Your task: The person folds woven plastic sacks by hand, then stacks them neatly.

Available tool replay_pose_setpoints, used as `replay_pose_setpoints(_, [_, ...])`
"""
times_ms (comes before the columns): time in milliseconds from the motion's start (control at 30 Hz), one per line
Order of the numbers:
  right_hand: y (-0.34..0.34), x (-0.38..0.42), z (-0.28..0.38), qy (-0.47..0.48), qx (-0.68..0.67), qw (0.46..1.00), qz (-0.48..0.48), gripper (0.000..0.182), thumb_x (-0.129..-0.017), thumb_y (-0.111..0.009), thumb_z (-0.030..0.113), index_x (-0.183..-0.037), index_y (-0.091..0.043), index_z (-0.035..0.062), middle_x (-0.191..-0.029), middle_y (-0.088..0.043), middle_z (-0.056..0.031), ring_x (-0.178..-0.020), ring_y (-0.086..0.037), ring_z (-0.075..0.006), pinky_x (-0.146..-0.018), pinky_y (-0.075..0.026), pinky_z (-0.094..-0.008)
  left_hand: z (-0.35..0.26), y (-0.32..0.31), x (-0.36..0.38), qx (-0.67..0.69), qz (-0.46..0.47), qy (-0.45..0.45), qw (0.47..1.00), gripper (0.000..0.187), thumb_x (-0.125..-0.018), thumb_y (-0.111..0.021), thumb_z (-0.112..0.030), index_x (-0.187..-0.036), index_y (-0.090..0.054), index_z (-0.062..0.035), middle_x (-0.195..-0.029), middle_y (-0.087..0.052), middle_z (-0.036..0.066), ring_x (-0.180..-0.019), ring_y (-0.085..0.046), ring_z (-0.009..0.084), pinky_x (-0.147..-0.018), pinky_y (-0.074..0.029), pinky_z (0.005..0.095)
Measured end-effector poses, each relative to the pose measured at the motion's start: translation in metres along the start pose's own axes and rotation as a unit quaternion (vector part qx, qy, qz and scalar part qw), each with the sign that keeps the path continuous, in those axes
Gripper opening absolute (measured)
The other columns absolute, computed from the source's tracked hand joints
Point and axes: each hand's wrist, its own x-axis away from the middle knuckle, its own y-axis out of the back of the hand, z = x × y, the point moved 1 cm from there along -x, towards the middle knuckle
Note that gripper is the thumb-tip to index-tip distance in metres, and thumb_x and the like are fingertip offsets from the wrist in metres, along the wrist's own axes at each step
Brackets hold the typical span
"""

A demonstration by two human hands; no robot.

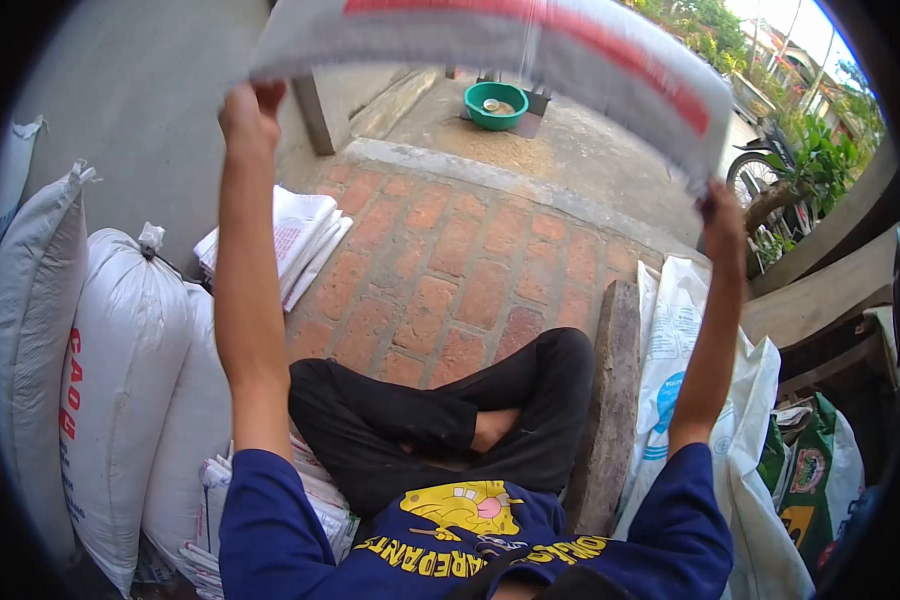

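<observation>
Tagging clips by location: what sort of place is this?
Probably a home's porch or entryway: brick floor opening onto a concrete yard, tied white sacks against a plain wall, and a bicycle beside greenery.

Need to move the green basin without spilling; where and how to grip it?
I'd grip the green basin by opposite parts of its rim, from the near side: it sits upright and open, things inside, a dark object close behind.

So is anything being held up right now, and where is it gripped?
Yes, a white sack with red bands: the left hand grips its left end, the right hand its right end.
</observation>
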Motion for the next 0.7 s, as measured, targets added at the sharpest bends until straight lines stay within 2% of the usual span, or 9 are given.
replay_pose_setpoints(67, [0.025, 0.036, -0.060, -0.086, 0.009, 0.996, 0.033, 0.020, -0.091, -0.056, 0.020, -0.100, -0.061, 0.0024, -0.082, -0.060, -0.0037, -0.068, -0.053, -0.0113, -0.063, -0.045, -0.0249, 0.052, 0.053, 0.039, 0.020, -0.022, 0.077, 0.997, 0.019, -0.093, -0.045, -0.012, -0.090, -0.062, -0.0034, -0.078, -0.065, 0.010, -0.062, -0.064, 0.0226, -0.055, -0.055, 0.0353])
replay_pose_setpoints(100, [0.030, 0.062, -0.086, -0.113, -0.012, 0.993, 0.016, 0.020, -0.091, -0.056, 0.018, -0.100, -0.061, 0.0016, -0.081, -0.060, -0.0040, -0.068, -0.054, -0.0114, -0.062, -0.044, -0.0242, 0.083, 0.091, 0.055, -0.017, 0.004, 0.119, 0.993, 0.023, -0.096, -0.044, -0.017, -0.102, -0.062, -0.0052, -0.092, -0.067, 0.007, -0.078, -0.064, 0.0175, -0.068, -0.054, 0.0330])
replay_pose_setpoints(133, [0.048, 0.082, -0.114, -0.166, 0.006, 0.986, 0.008, 0.020, -0.090, -0.056, 0.017, -0.100, -0.061, 0.0010, -0.081, -0.061, -0.0042, -0.069, -0.055, -0.0115, -0.061, -0.044, -0.0238, 0.104, 0.116, 0.087, 0.106, 0.069, 0.137, 0.982, 0.025, -0.096, -0.043, -0.018, -0.107, -0.062, -0.0055, -0.096, -0.067, 0.006, -0.081, -0.064, 0.0161, -0.072, -0.053, 0.0308])
replay_pose_setpoints(233, [0.080, 0.138, -0.155, -0.269, -0.054, 0.961, -0.035, 0.013, -0.090, -0.058, 0.015, -0.094, -0.060, 0.0034, -0.081, -0.059, -0.0010, -0.066, -0.053, -0.0089, -0.052, -0.042, -0.0189, 0.123, 0.153, 0.185, 0.033, -0.108, 0.160, 0.981, 0.033, -0.097, -0.042, -0.022, -0.119, -0.058, -0.0028, -0.112, -0.064, 0.007, -0.093, -0.062, 0.0168, -0.080, -0.052, 0.0319])
replay_pose_setpoints(367, [0.088, 0.185, -0.149, -0.323, -0.019, 0.945, -0.050, 0.018, -0.089, -0.057, 0.016, -0.099, -0.060, 0.0012, -0.083, -0.060, -0.0029, -0.068, -0.057, -0.0126, -0.055, -0.043, -0.0199, 0.127, 0.195, 0.243, -0.062, -0.187, 0.149, 0.969, 0.036, -0.098, -0.040, -0.024, -0.124, -0.053, -0.0026, -0.119, -0.059, 0.009, -0.103, -0.060, 0.0206, -0.087, -0.050, 0.0348])
replay_pose_setpoints(500, [0.083, 0.186, -0.158, -0.338, -0.019, 0.939, -0.052, 0.015, -0.090, -0.056, 0.012, -0.097, -0.058, -0.0002, -0.085, -0.059, -0.0044, -0.068, -0.057, -0.0134, -0.057, -0.045, -0.0195, 0.138, 0.187, 0.245, -0.156, -0.222, 0.193, 0.943, 0.038, -0.099, -0.038, -0.024, -0.126, -0.049, 0.0007, -0.121, -0.057, 0.013, -0.109, -0.058, 0.0244, -0.090, -0.049, 0.0378])
replay_pose_setpoints(567, [0.096, 0.160, -0.199, -0.370, -0.136, 0.918, -0.045, 0.016, -0.090, -0.054, 0.009, -0.097, -0.056, -0.0058, -0.089, -0.061, -0.0097, -0.071, -0.061, -0.0175, -0.064, -0.054, -0.0256, 0.165, 0.186, 0.228, -0.079, -0.182, 0.228, 0.953, 0.041, -0.100, -0.036, -0.027, -0.127, -0.046, 0.0031, -0.123, -0.055, 0.016, -0.110, -0.057, 0.0290, -0.091, -0.049, 0.0448])
replay_pose_setpoints(667, [0.065, 0.088, -0.223, -0.392, -0.255, 0.883, -0.040, 0.022, -0.095, -0.045, 0.003, -0.107, -0.050, -0.0145, -0.104, -0.060, -0.0237, -0.097, -0.066, -0.0266, -0.078, -0.061, -0.0298, 0.216, 0.166, 0.164, -0.063, -0.197, 0.324, 0.923, 0.032, -0.099, -0.037, -0.021, -0.122, -0.050, -0.0032, -0.119, -0.056, 0.014, -0.102, -0.060, 0.0250, -0.086, -0.051, 0.0464])
replay_pose_setpoints(700, [0.033, 0.059, -0.211, -0.374, -0.210, 0.901, -0.056, 0.028, -0.096, -0.042, 0.003, -0.114, -0.047, -0.0173, -0.108, -0.059, -0.0256, -0.101, -0.064, -0.0296, -0.074, -0.062, -0.0277, 0.220, 0.136, 0.141, -0.052, -0.205, 0.356, 0.910, 0.032, -0.098, -0.037, -0.020, -0.123, -0.051, -0.0039, -0.119, -0.056, 0.014, -0.102, -0.060, 0.0245, -0.083, -0.052, 0.0479])
